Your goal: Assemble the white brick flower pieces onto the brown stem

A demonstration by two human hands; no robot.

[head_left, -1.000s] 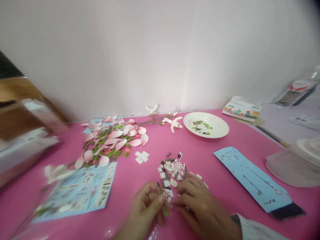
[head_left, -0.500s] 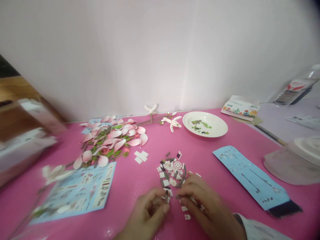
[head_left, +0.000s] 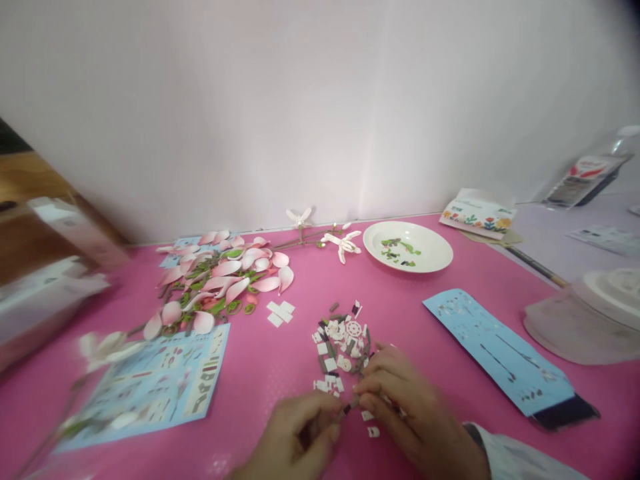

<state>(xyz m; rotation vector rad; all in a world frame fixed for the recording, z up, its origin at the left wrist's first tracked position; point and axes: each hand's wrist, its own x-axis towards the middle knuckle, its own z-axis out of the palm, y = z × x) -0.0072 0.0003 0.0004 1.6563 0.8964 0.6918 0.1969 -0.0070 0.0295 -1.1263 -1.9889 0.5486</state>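
At my far left a white flower [head_left: 105, 350] is already on its stem, over a blue sheet [head_left: 150, 387]; pink petals [head_left: 227, 268] lie loose beyond. Further along, a branch [head_left: 313, 237] carries two made-up white flowers. My left hand [head_left: 300, 433] and right hand [head_left: 407, 403], fingers nearly closed, pinch a small dark piece [head_left: 349, 408] between them, low over the worktop [head_left: 260, 360]. Just behind, many small white parts [head_left: 331, 365] lie unjoined; green bits sit on the plate [head_left: 436, 257].

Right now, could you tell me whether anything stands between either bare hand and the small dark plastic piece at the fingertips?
Nothing visible does. The left hand and right hand meet at the dark piece; the loose pile of small white and grey pieces lies beyond it, not in between.
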